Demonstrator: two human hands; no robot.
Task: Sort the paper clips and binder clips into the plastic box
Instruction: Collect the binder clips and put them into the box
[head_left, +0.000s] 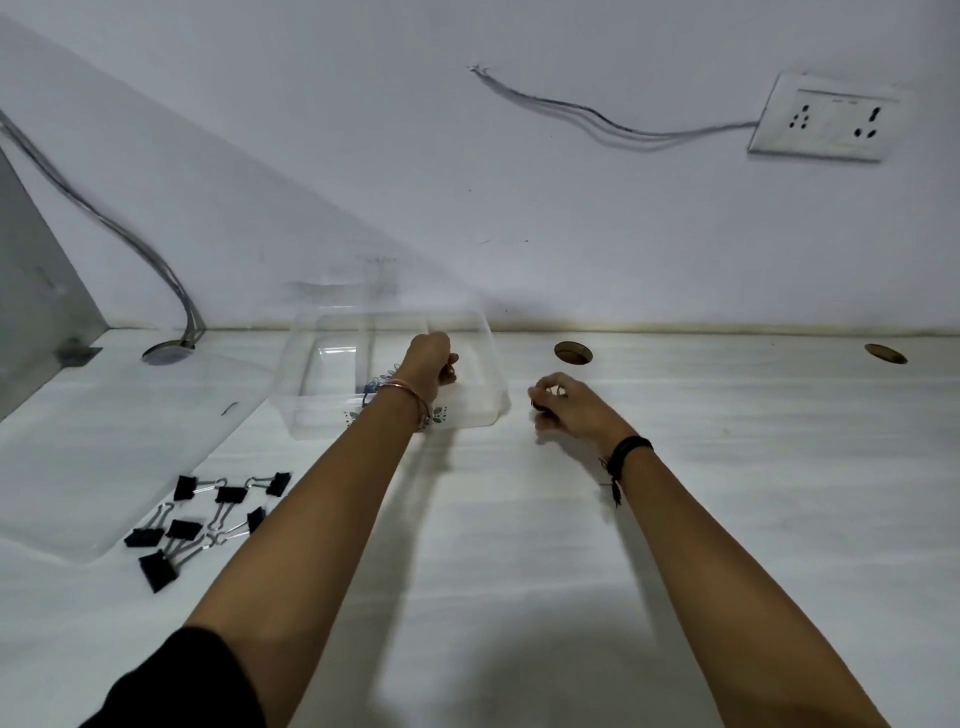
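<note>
A clear plastic box (311, 415) with dividers stands at the back of the white table. A few coloured paper clips (375, 387) lie in its middle section, partly hidden by my wrist. My left hand (430, 361) hovers over the box's right part with its fingers closed; whether anything is inside them is hidden. Just right of the box, my right hand (563, 408) is curled around a small dark binder clip (536, 405) a little above the table. Several black binder clips (200, 519) lie in a loose pile at the front left.
The box's clear lid (78, 467) lies flat at the left, beside the binder clips. Two round cable holes (573, 353) (885, 354) are cut in the table near the wall. A cable bundle (171, 291) drops into a grommet at the back left.
</note>
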